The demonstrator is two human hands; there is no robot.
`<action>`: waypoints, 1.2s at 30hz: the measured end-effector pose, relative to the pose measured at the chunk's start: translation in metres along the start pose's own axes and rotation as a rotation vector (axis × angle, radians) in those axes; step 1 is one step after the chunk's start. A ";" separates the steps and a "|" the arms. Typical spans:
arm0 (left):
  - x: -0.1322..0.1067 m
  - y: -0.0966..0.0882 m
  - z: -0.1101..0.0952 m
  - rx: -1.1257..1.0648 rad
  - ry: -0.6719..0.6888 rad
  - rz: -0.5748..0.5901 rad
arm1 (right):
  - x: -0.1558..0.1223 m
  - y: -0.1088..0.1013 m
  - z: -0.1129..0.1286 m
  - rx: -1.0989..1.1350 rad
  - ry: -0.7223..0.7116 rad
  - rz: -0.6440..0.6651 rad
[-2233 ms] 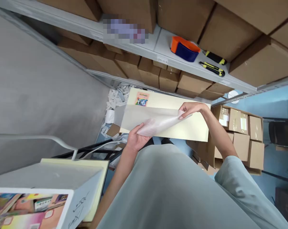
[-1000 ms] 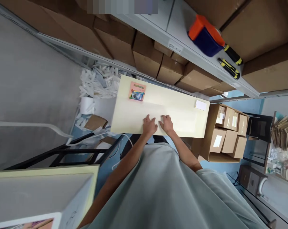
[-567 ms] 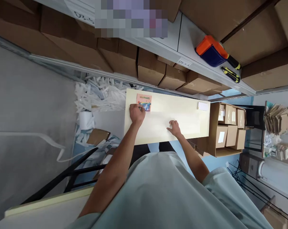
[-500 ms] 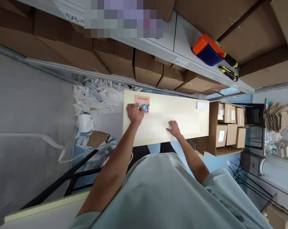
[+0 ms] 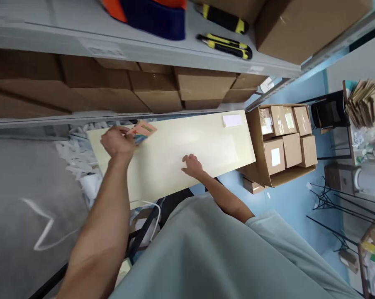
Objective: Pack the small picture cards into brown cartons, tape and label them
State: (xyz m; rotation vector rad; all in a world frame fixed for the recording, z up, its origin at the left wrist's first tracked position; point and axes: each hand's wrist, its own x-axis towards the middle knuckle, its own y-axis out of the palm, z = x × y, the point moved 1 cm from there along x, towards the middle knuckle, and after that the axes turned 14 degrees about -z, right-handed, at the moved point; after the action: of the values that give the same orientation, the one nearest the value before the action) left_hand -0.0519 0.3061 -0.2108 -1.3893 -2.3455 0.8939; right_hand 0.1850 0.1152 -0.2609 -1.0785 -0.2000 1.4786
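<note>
A long cream table point(image 5: 212, 145) stands below the shelves. My left hand point(image 5: 117, 142) is closed on a small pink and blue printed packet point(image 5: 143, 131) at the table's far left end, lifting it off the surface. Resting on the middle of the table, my right hand point(image 5: 192, 165) lies with its fingers loosely spread on a faint clear sheet. A small white label point(image 5: 232, 120) lies near the table's right end.
A grey metal shelf point(image 5: 162, 52) above carries an orange and blue tape dispenser point(image 5: 150, 12), two yellow-black utility knives point(image 5: 225, 43) and cardboard boxes. An open carton of small boxes point(image 5: 282, 141) stands right of the table. White paper scraps point(image 5: 78, 153) litter the floor at left.
My hands let go of the clear sheet after laying it flat. The left hand reached to the printed packet, gripped it and now lifts it. The view tilted and swung.
</note>
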 end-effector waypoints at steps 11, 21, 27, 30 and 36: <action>-0.287 0.134 -0.068 -0.362 -0.453 0.652 | -0.023 -0.155 -0.168 0.806 0.183 -0.273; -0.339 0.199 -0.045 0.168 -0.181 0.467 | -0.019 -0.161 -0.227 0.157 0.233 -0.327; -0.340 0.206 -0.042 0.194 -0.218 0.418 | -0.023 -0.162 -0.221 0.097 0.217 -0.374; -0.342 0.208 -0.042 0.196 -0.216 0.385 | -0.023 -0.167 -0.219 -0.013 0.228 -0.417; -0.354 0.209 -0.045 0.128 -0.201 0.340 | -0.013 -0.173 -0.214 -0.180 0.240 -0.391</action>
State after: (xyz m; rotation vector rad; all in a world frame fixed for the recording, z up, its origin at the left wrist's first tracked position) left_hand 0.2941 0.0912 -0.2811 -1.7467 -2.1748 1.3077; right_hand 0.4525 0.0509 -0.2556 -1.2693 -0.3567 0.9867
